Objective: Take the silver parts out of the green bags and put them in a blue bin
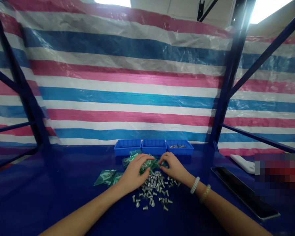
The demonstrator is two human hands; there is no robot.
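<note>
My left hand (pixel 134 170) is curved round a small green plastic bag (pixel 145 166), its thumb and fingers on either side. Close to the bag's right side, my right hand (pixel 174 166) has its thumb and fingertips pinched together; what lies between them is too small to make out. Just below both hands, many loose silver screws (pixel 151 185) are scattered in a pile on the blue table (pixel 71 190). More green bags (pixel 105 177) lie flat to the left of my left hand, and others are partly hidden behind it.
Three blue bins stand in a row behind my hands: a left bin (pixel 127 149), a middle bin (pixel 153 148) and a right bin (pixel 180 150) with small metal parts inside. A dark flat device (pixel 245 193) and a white object (pixel 243 164) lie at right. Blue posts (pixel 226 88) frame a striped sheet (pixel 127 98).
</note>
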